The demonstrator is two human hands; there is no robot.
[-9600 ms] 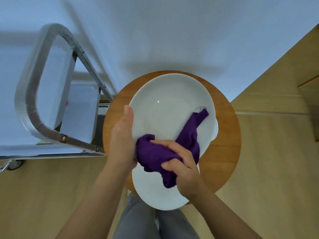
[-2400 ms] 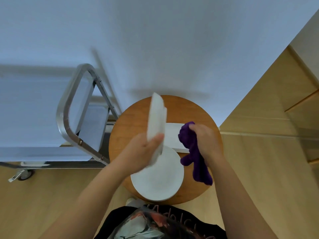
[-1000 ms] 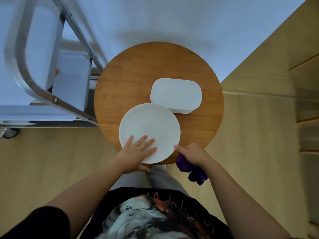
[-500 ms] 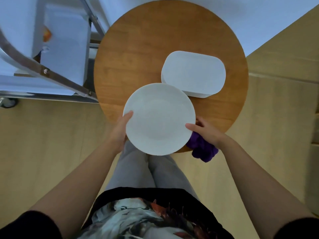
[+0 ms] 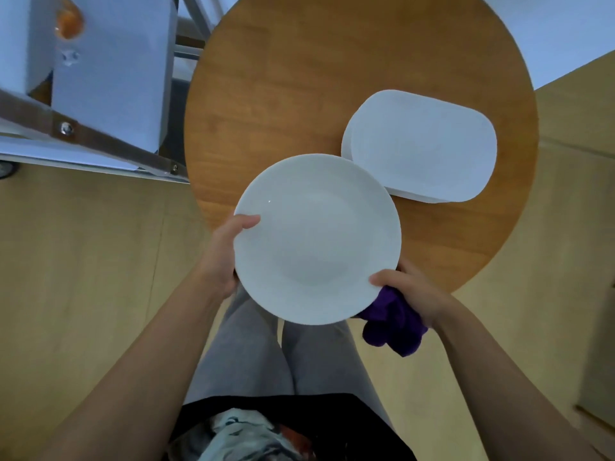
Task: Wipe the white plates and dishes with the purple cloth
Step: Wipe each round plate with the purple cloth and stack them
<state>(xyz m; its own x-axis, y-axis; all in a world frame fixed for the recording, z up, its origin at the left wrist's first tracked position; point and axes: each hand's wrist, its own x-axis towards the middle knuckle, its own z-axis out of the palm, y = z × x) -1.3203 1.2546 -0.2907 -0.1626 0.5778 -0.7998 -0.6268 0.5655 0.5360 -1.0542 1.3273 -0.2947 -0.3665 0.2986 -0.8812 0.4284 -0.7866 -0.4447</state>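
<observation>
One round white ceramic plate [image 5: 317, 239] is held face-up over the near edge of the round brown wooden tabletop [image 5: 299, 88], partly over the person's grey-trousered legs [image 5: 266, 354]. Beyond the round plate, on its far right side, one rounded-rectangular white dish [image 5: 422, 146] lies bottom-up on the tabletop; a second white edge shows under its left end, so it may sit on another dish, though the stack cannot be counted. There is one bunched purple cloth [image 5: 394, 322], just beside the round plate's near right rim.

The round plate covers the near part of the tabletop and hides the fingers beneath it. The cloth is partly tucked under the plate and the hand, so its full shape is unclear. Left of the round plate, a metal-framed white trolley [image 5: 100, 94] is cut off by the picture's edge, and an orange smear on it is too blurred to name.

The left hand [image 5: 226, 254] grips the round plate's left rim, thumb curled over the top. The right hand [image 5: 412, 291] pinches the near right rim with the thumb on top while the purple cloth is bunched beneath its palm.
</observation>
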